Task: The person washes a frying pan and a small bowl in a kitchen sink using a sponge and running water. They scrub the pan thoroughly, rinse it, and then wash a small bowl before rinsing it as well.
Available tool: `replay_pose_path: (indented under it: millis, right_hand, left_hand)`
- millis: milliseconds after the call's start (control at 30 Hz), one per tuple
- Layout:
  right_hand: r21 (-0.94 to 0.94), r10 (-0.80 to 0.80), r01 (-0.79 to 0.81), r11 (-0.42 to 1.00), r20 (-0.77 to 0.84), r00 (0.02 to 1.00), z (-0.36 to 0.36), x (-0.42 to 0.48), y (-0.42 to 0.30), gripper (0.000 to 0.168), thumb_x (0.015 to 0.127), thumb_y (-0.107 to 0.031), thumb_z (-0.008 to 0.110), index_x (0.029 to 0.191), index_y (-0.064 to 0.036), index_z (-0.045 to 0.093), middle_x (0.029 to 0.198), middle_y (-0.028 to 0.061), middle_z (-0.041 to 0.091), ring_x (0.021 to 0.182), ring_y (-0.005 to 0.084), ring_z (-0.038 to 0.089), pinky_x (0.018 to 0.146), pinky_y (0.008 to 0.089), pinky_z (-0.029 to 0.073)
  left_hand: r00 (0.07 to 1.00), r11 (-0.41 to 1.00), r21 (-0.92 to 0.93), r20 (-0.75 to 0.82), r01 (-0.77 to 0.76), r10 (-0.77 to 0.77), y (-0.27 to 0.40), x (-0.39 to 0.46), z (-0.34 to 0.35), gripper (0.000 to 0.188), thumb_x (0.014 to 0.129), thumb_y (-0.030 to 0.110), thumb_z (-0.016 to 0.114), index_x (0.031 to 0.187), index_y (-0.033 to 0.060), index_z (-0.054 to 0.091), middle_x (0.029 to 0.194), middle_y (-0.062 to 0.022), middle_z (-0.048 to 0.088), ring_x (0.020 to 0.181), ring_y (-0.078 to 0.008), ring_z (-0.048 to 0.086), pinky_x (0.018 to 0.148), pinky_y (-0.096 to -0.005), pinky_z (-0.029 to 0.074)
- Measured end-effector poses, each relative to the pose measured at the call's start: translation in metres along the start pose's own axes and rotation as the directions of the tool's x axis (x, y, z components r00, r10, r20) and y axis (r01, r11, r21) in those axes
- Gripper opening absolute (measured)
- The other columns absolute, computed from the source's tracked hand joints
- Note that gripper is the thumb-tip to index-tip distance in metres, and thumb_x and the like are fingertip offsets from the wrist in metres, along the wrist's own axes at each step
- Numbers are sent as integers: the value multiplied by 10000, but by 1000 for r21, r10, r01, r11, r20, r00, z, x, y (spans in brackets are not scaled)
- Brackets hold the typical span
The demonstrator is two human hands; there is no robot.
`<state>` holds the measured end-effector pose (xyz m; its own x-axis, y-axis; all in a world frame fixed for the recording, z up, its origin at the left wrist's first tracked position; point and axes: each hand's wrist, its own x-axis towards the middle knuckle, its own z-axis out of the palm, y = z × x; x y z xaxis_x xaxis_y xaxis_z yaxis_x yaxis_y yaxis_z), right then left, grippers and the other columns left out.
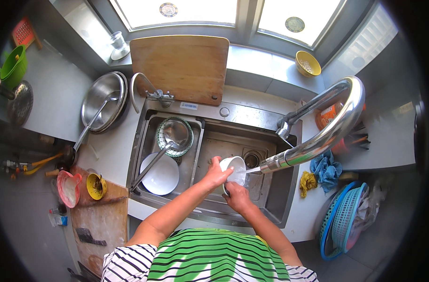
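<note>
Over the right basin of a steel double sink (pixel 235 141), my left hand (pixel 217 173) grips the rim of a white bowl (pixel 233 163), thumb at its edge. Water from a large chrome gooseneck faucet (pixel 318 149) runs into the tilted bowl. My right hand (pixel 236 194) is at the bowl's lower side with its fingers curled round a small dark item (pixel 227 190), mostly hidden, whose kind I cannot tell. In the left basin a steel ladle (pixel 154 164) rests with its head in a green-patterned bowl (pixel 174 136), beside a white bowl (pixel 160 174).
A wooden cutting board (pixel 181 67) leans behind the sink, near a small faucet (pixel 161 96). Steel basins (pixel 103 102) stand left. Blue cloth (pixel 325 169), yellow cloth (pixel 308 183) and plastic colanders (pixel 346 216) are right. A yellow bowl (pixel 96 187) sits on a wooden board (pixel 100 225).
</note>
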<state>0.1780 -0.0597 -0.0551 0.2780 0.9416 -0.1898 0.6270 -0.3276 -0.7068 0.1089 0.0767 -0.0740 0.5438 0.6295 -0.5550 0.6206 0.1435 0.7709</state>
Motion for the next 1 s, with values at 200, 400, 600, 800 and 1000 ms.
replay_pose_path:
  millis: [200,400,600,800,1000]
  right_hand:
    - [801,230,-270,535,169,958,2,-8,12,340,756,-76,709,1064,5,590,915,85,663,760,191,645,683,338,520]
    - [972,409,-213,-104,237,881,-17,-23,-9,401,727,-49,720,1080,38,551,901,144,640,771,255,643,704,375,526]
    - [964,390,-265,-1,245,888,-19,-37,0,422,711,-53,727,1079,39,540,896,137,636,747,240,629,711,372,517]
    - [968,503,-251,-2,218,836,-29,-62,5,432,706,-46,726,1088,35,540,920,123,637,755,229,634,729,362,520]
    - [978,588,-195,-71,199,784,-35,-73,3,404,736,21,671,1111,35,521,954,140,625,806,255,635,688,387,545]
  left_hand:
    - [976,997,56,213,-46,33,41,-31,-49,665,838,353,652,1307,-43,396,1264,-303,444,1145,-389,483,944,-414,415]
    - [764,580,810,-425,83,484,-36,-31,-158,250,791,134,627,969,9,504,997,-195,531,869,-364,535,786,-461,453]
    - [917,645,754,-337,127,212,-95,-19,-194,206,830,117,564,999,28,490,991,-211,577,924,-398,583,758,-501,476]
    - [889,666,745,-273,-46,367,-70,-62,-198,185,858,135,538,1010,44,486,923,-198,616,839,-414,605,728,-518,478]
    - [899,701,613,34,-364,437,-47,-82,-157,345,884,202,540,1201,77,487,932,-195,614,882,-391,593,752,-485,481]
